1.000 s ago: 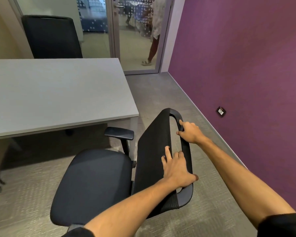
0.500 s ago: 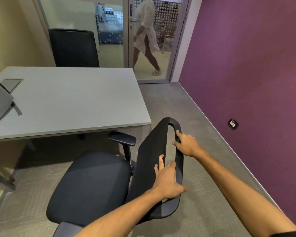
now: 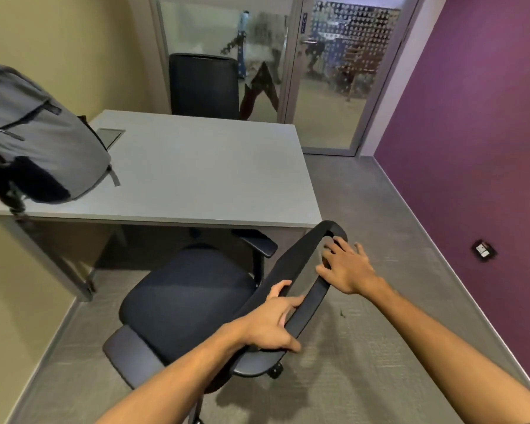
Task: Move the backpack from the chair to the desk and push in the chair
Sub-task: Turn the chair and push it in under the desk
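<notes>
Left hand grip closed around chair backrest rim; right hand loose, fingers spread, grip open against upper rim. Backpack resting on bench at left end. Versus half a second earlier: seat nearer bench edge, backpack now fully in view. No legible writing.

My left hand and right hand are bare, no rings or watch, and both forearms are uncovered.
</notes>
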